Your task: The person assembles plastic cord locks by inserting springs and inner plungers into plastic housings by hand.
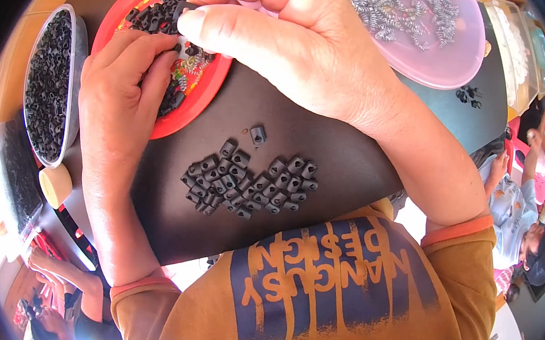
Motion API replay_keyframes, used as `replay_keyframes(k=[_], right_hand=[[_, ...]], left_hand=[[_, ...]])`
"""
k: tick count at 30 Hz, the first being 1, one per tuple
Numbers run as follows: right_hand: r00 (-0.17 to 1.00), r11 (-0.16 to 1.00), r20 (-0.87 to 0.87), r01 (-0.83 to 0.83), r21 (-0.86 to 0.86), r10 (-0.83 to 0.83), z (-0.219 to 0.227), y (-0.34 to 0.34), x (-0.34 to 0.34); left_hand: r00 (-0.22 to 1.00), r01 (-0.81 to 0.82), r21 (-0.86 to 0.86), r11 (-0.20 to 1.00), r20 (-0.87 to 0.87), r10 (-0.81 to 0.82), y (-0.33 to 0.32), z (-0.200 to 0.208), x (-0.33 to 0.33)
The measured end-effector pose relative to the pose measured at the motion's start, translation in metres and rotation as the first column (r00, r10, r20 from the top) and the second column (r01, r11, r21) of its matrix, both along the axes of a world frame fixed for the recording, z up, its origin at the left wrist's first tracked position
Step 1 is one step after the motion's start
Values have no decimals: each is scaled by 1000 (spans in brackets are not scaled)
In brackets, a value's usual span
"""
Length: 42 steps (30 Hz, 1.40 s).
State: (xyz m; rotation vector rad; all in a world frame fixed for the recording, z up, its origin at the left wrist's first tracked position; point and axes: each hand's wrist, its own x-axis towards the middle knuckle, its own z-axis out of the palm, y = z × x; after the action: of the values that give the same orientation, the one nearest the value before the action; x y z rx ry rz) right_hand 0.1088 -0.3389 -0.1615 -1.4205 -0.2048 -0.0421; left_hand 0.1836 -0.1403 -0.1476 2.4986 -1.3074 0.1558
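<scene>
Dark table point(357, 161), curved at its far right, its near edge close against the wearer's shirt point(340, 286). Bare surface runs right of the heaped black sleeves point(228, 180) near that edge; one lone sleeve point(258, 134) lies just beyond them. Red plate point(220, 86) toward the far left edge, holding black parts and springs; clear tub point(76, 81) at the left edge, lilac bowl point(446, 75) at the far right. Right hand point(296, 49) pinches a black piece point(186, 8) over the plate, thumb against fingers. Left hand point(122, 73) curls over the plate's near-left rim, fingertips nearly together; cannot tell whether they grip anything.
</scene>
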Motion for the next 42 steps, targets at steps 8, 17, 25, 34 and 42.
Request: replay_keyframes(k=[8,17,25,34,42], right_hand=[[999,999,-36,25,-22,-26,1,0,1],[999,999,-51,-6,-38,4,5,-1,1],[1000,998,-27,3,-58,-4,4,-1,1],[999,999,-51,-18,-38,16,5,0,0],[999,997,-41,-22,76,26,3,7,0]], left_hand=[[1000,-25,32,999,8,25,3,-2,5],[1000,-25,-2,1000,-16,25,2,-1,2],[969,-193,-154,969,-186,164,7,-5,-1],[643,-411,-410,814,-764,-59,12,6,5],[86,-616,-429,661,-871,-484,26,15,17]])
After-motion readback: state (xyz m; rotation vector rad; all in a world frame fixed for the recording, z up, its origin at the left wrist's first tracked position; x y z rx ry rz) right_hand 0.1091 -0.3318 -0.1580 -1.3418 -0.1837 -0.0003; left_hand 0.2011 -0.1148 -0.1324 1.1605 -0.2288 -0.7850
